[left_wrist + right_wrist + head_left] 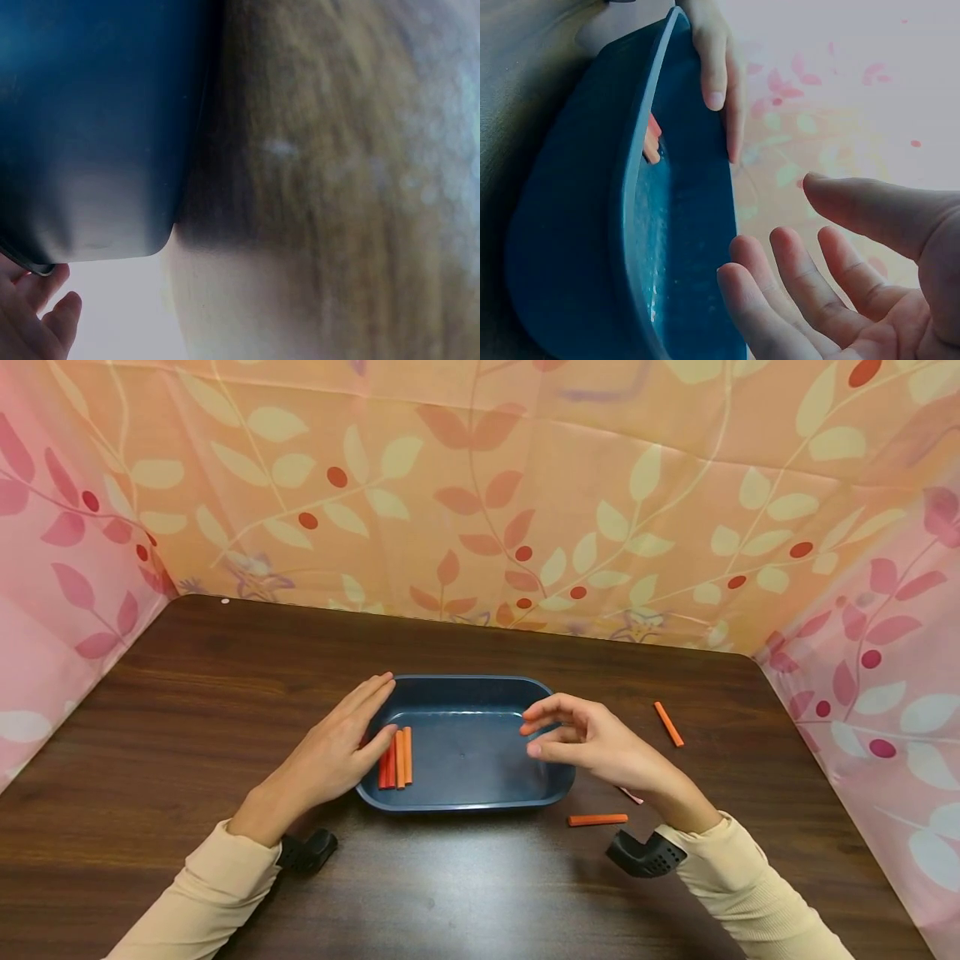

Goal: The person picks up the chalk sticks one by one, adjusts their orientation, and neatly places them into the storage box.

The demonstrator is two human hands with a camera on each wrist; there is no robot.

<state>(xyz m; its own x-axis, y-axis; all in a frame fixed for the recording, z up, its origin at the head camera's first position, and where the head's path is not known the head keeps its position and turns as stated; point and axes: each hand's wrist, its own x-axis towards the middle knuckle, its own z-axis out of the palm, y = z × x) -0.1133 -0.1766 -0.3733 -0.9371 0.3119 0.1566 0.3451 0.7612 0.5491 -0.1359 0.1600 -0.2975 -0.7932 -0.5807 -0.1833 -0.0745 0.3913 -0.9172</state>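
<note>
A dark blue rectangular tray (480, 806) stands on the table. Inside, at its left end, several red and orange sticks (401, 768) lie side by side. My left hand (330, 739) rests along the tray's left rim with its fingers straight, the thumb reaching over the sticks. Above the right end of the tray hovers my right hand (592, 739), fingers loosely bent and apart from the thumb, nothing between them. In the right wrist view those spread fingers (795, 277) appear in front of the tray's wall, holding nothing.
To the right of the tray lie an orange stick (597, 820) near the front and another orange stick (668, 724) farther back. A pinkish stick (632, 796) is partly hidden under the right wrist. A patterned cloth (480, 510) borders the dark wooden table (247, 668).
</note>
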